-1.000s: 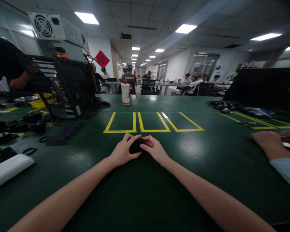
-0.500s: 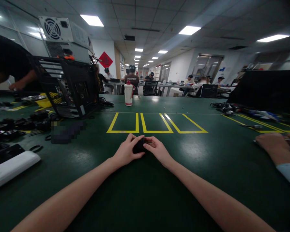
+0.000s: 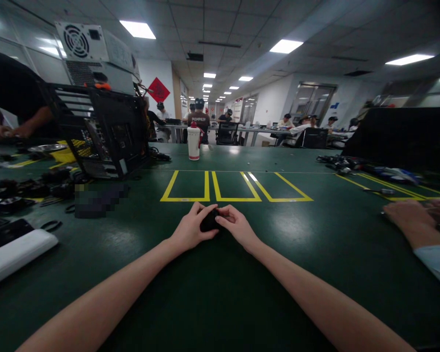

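A small, dark, rounded object (image 3: pixel 209 222) is held between my hands above the green tabletop (image 3: pixel 220 283); its exact kind cannot be made out. My left hand (image 3: pixel 191 229) wraps around its left side, thumb below and fingers above. On the other side, my right hand (image 3: pixel 237 226) pinches at its upper right edge with thumb and fingertips. My fingers cover much of the object. Just beyond my hands, yellow tape (image 3: pixel 185 199) marks several outlined boxes on the table.
An open computer case (image 3: pixel 121 132) with a power supply (image 3: pixel 82 41) on top stands at left, near black parts (image 3: pixel 16 188) and a white bar-shaped thing (image 3: pixel 20 256). A white bottle (image 3: pixel 194 144) stands ahead. Another person's hands (image 3: pixel 410 217) work at right; cables (image 3: pixel 339 161) lie beyond.
The view has shifted slightly. My hands keep almost the same grip on the dark object. The person at left has brought their hands closer together.
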The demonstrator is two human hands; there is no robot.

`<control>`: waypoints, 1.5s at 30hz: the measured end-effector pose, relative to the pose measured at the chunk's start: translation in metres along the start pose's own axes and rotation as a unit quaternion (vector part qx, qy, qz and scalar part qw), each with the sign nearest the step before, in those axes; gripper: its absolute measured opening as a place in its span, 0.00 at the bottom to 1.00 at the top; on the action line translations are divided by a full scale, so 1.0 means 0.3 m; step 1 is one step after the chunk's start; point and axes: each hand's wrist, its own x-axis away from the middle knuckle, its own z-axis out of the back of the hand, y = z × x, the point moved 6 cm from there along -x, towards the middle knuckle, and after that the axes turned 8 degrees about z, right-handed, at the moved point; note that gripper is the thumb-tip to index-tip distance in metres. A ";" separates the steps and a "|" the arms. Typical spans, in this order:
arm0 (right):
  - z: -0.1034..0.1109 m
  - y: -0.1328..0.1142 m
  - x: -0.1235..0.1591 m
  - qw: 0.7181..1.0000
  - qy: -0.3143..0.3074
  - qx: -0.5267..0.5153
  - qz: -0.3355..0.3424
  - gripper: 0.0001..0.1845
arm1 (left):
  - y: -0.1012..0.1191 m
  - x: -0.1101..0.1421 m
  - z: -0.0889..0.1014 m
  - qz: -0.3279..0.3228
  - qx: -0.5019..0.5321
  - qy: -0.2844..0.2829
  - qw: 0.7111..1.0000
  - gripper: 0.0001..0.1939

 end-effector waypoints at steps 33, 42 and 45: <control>-0.007 0.000 0.006 0.999 -0.006 -0.028 -0.016 0.12 | -0.006 0.000 -0.003 0.004 0.004 -0.004 1.000 0.31; -0.011 0.002 0.010 0.999 -0.032 -0.029 -0.026 0.19 | -0.006 0.000 -0.002 0.008 0.009 -0.004 1.000 0.31; -0.012 -0.009 0.011 0.999 -0.022 -0.023 -0.017 0.15 | -0.004 0.001 -0.001 0.010 0.010 -0.004 1.000 0.31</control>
